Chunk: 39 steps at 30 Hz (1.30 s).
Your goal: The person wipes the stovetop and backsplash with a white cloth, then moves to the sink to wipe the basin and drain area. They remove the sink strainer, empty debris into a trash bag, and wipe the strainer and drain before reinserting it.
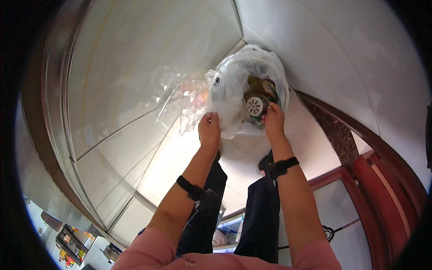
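Observation:
A trash bin lined with a white translucent plastic bag (pixel 281 72) stands in the corner, dark rubbish (pixel 263 85) lying inside it. My left hand (pixel 209 129) is closed, its fingers pinching the near left edge of the bag. Over the bag's mouth, my right hand (pixel 274 121) grips a round sink strainer (pixel 254 106) by its side. The strainer's pale face has slots spreading from the centre and is turned up toward me. Left of the bag hangs a crinkled clear plastic wrapper (pixel 186 101); where it is attached I cannot tell.
White tiled walls (pixel 333 54) meet behind the bin. A dark red wooden frame (pixel 373 216) with pale panels stands at the right. Along the left runs a metal-edged panel (pixel 58 108). Light floor tiles (pixel 234 184) show between my legs.

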### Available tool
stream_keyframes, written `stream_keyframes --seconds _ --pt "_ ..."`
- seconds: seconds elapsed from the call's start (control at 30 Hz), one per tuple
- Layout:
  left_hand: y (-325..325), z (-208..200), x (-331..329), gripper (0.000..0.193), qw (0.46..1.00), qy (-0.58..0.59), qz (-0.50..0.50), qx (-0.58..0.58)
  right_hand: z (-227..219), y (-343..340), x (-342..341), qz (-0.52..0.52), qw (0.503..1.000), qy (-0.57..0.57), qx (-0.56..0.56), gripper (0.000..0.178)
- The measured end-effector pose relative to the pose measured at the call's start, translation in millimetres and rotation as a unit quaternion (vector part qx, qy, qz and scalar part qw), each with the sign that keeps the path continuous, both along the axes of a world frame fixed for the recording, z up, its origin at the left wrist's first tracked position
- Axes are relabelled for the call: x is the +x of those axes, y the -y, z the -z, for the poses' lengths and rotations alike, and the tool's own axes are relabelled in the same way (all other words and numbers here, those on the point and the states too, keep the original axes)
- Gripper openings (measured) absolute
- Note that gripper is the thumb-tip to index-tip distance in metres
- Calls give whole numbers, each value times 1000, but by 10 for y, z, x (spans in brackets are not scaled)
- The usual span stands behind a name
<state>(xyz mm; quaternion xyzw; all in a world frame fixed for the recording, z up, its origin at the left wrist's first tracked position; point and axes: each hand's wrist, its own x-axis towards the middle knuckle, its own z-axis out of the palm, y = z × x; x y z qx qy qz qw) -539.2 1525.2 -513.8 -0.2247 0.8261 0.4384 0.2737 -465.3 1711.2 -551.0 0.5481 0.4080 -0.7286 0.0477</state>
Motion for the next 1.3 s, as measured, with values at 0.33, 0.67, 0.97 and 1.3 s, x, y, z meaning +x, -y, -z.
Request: stream_keyframes --seconds 0.33,0.67,0.97,1.3 --pt "-137 -183 26 39 976 -25 -65 205 63 -81 23 -368 823 176 395 29" --pt "-45 -66 53 49 981 -75 90 155 6 -142 136 -359 821 137 422 28" --pt "-121 -209 7 44 883 -329 335 15 -631 -343 253 41 999 -3 17 22" --pt "-16 -153 -58 35 994 26 12 102 -374 -254 215 174 956 -143 -189 17"
